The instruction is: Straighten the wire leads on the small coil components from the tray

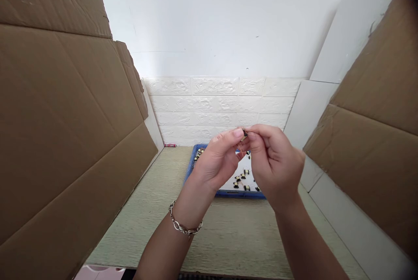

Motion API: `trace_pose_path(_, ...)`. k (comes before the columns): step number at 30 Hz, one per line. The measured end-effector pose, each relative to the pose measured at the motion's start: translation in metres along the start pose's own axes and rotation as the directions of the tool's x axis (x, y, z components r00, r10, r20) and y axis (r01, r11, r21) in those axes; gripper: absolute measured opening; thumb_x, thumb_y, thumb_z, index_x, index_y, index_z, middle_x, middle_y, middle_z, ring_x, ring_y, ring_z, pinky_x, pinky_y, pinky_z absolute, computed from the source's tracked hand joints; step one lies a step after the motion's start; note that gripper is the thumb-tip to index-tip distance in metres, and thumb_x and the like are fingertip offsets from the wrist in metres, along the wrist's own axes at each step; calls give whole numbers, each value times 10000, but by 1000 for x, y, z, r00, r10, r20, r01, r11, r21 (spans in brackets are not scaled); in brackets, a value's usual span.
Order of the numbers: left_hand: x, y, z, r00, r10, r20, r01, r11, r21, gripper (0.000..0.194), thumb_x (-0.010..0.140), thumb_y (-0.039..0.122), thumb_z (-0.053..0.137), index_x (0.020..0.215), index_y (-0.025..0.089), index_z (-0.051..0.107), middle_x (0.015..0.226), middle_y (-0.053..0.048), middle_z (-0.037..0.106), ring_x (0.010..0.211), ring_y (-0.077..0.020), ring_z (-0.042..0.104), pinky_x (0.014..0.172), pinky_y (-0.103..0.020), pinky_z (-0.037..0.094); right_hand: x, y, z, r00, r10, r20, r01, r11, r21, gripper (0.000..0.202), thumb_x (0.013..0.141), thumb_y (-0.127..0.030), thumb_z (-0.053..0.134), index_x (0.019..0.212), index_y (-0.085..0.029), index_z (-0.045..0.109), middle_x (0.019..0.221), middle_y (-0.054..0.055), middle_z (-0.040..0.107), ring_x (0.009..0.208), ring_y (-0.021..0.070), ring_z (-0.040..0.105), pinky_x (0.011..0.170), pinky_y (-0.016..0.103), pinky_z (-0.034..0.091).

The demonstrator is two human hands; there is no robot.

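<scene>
A small transformer (244, 136) with a yellow-wrapped coil and black ends is held up over the blue tray, between my two hands. My left hand (217, 158) grips it between thumb and fingers. Thin copper-coloured wires hang below it beside the left fingers. The thumb and forefinger of my right hand (272, 153) pinch at its right end; whether they hold the body or a fine wire there is hidden. Similar transformers (243, 176) lie scattered on a white sheet in the tray, beneath and behind my hands.
The blue tray (225, 193) stands on the pale green tabletop (235, 232), near the white brick-patterned wall (215, 105). More transformers sit in its left part. Cardboard panels (65, 119) rise on both sides. A small red tube (170, 145) lies at the back left.
</scene>
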State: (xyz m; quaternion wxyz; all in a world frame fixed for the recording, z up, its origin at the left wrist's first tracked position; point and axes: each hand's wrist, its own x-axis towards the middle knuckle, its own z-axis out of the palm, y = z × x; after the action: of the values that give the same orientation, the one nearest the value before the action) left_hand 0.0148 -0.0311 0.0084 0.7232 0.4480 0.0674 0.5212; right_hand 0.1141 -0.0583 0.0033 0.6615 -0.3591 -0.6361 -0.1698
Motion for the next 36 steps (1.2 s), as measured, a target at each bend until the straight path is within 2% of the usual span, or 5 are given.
trace_pose_path(11, 2, -3, -2, 1000, -3, -27, 2, 1000, -15, 165, 653, 297, 706, 591, 173, 617, 638, 27, 528, 642, -81, 466, 650, -242, 373, 1, 0, 1, 1000, 10, 24, -10, 1000, -16, 118, 824, -133, 498, 861, -222, 567, 678, -58, 663, 599, 75, 642, 519, 156, 482)
trace_pose_path(24, 3, -6, -3, 999, -12, -39, 11, 1000, -7, 143, 655, 320, 697, 668, 186, 650, 692, 19, 559, 692, -99, 489, 667, -252, 373, 2, 3, 1, 1000, 0, 27, 1, 999, -46, 111, 835, -145, 475, 828, -222, 555, 654, -56, 644, 561, 74, 618, 501, 163, 470)
trace_pose_path(36, 4, -8, -4, 1000, 7, 17, -6, 998, -69, 96, 704, 278, 675, 676, 187, 666, 705, 24, 571, 707, -79, 504, 660, -227, 383, 1, 4, 3, 1000, -8, 20, 9, 998, -68, 105, 829, -141, 480, 828, -220, 548, 652, -62, 642, 560, 71, 614, 492, 161, 447)
